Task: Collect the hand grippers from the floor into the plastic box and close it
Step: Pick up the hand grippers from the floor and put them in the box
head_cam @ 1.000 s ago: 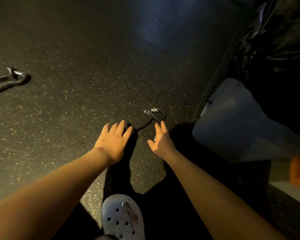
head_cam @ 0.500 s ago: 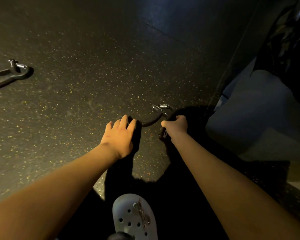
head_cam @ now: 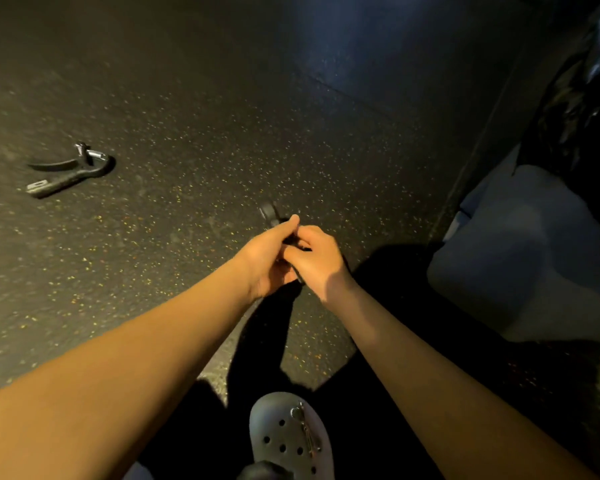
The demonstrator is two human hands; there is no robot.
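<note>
Two-handed now, holds the near hand gripper (head_cam: 269,213) freshly lifted off the floor (head_cam: 222,116), left hand (head_cam: 267,258) and right hand (head_cam: 317,265) closed together round it, ready for the plastic box (head_cam: 534,254) at right, other hand gripper (head_cam: 70,171) lying well leftward.

1.0 s ago: both palms flat and open, reaching for the near hand gripper (head_cam: 268,213) on the floor. 0.5 s ago: right-hand grip (head_cam: 317,265) curled round one handle, left still flat. Now: left-hand grip (head_cam: 267,258) is off the floor and turned on edge, pressed against the right, the two together holding the gripper. Tool is lifted clear of the floor; only one dark end shows past the fingertips. Spring no longer visible, hidden between the hands.
</note>
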